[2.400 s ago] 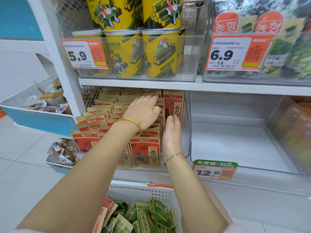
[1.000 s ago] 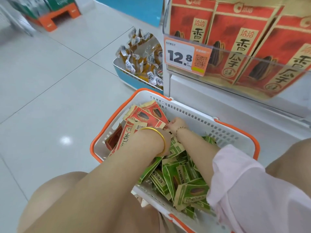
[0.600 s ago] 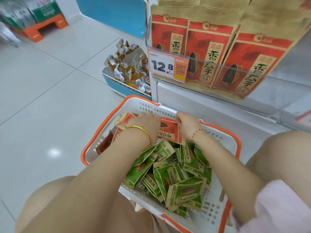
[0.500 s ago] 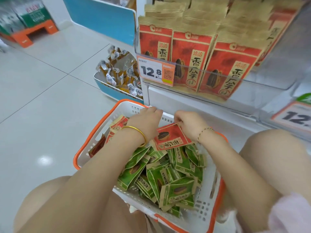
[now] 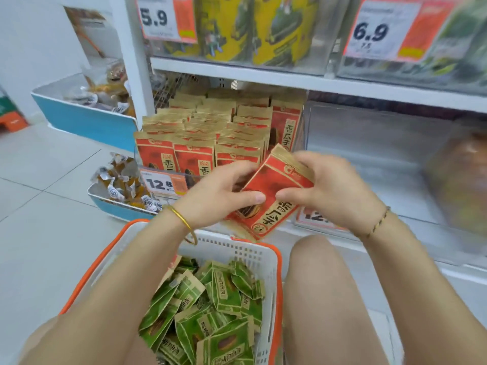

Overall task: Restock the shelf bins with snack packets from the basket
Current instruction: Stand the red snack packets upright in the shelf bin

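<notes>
a stack of red packets (image 5: 274, 196) is held tilted in the air just above the far rim of the basket (image 5: 237, 250), gripped from both sides. the left hand (image 5: 218, 196) has its fingers (image 5: 250, 198) curled round the stack's left edge, thumb across the front face. the right hand (image 5: 334, 191) has its fingers (image 5: 290, 198) curled round the right edge, thumb on the front and the rest behind the gold top seam. a gold bangle (image 5: 184, 223) hangs at the left wrist.

inside the basket, below the forearms, lies a loose heap of green packets (image 5: 210, 306). beyond the basket, on the lower shelf, the shelf bin (image 5: 210, 127) is packed with upright rows of the same red packets, with a 12.8 price tag (image 5: 163, 183) on its front. beyond the basket and to the right is a clear bin (image 5: 369, 143). left of the basket's far corner, a blue tray (image 5: 118, 206) of small wrapped sweets sits on the floor. higher up beyond the basket stand yellow cans (image 5: 276, 30), blurred.
</notes>
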